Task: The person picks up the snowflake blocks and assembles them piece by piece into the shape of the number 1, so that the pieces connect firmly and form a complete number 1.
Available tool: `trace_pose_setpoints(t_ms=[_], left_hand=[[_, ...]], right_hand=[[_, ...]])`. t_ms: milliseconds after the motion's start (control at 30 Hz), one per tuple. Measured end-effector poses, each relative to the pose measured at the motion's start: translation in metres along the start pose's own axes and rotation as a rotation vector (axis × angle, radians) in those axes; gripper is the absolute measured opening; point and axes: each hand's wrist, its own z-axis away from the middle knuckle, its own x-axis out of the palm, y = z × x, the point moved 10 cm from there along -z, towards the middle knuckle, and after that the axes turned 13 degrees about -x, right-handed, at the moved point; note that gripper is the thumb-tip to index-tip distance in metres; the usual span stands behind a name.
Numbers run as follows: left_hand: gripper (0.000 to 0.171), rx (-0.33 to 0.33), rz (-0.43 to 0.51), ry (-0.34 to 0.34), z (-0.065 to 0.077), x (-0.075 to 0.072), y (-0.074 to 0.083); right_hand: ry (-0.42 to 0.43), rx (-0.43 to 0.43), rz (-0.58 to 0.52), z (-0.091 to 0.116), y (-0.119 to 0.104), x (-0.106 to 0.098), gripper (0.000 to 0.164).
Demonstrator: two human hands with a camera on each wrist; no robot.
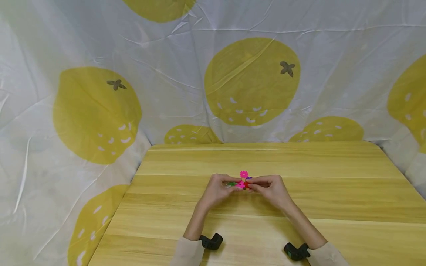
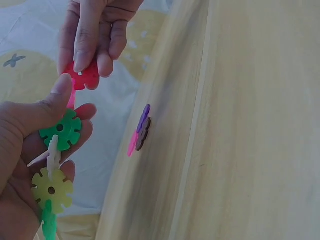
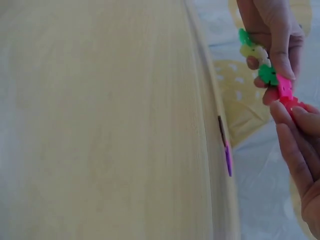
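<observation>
My left hand (image 1: pixel 217 190) holds a chain of notched plastic discs, its thumb over the pink disc (image 3: pixel 284 86). In the left wrist view the chain runs through a green disc (image 2: pixel 61 131), a white disc (image 2: pixel 53 152) seen nearly edge-on, a yellow disc (image 2: pixel 52 191) and another green disc (image 2: pixel 48 222). Between thumb and fingers, my right hand (image 1: pixel 273 189) pinches a red disc (image 2: pixel 86 77) against the pink one's end. Whether the red disc's slot is fitted into the pink one cannot be told. Both hands are above the table, close together.
Beyond the hands, a loose pink disc (image 1: pixel 244 174), a purple disc (image 2: pixel 144 116) and a dark brown disc (image 2: pixel 143 134) lie close together on the wooden table (image 1: pixel 186 159). A white cloth (image 1: pixel 173 85) with yellow fruit prints hangs behind the table and at its sides.
</observation>
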Motion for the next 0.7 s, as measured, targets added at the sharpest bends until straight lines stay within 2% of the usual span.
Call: trace_pose_setpoints(t_ms=[167, 333, 533, 700], left_hand=[[0.023, 0.013, -0.013, -0.006, -0.0010, 0.0047, 0.0021], [0.024, -0.008, -0.020, -0.010, -0.0016, 0.0043, 0.0007], [0.024, -0.049, 0.006, -0.021, -0.0016, -0.0020, -0.0048], [0.023, -0.059, 0.028, -0.031, -0.0012, -0.0038, -0.0045]], right_hand=[[0.008, 0.021, -0.014, 0.0010, 0.0020, -0.0010, 0.018], [-0.008, 0.020, -0.007, 0.0004, 0.0039, -0.0004, 0.019], [-0.026, 0.016, 0.080, -0.0001, 0.0039, -0.0027, 0.032], [-0.043, -0.028, 0.106, -0.0012, -0.0015, -0.0034, 0.025]])
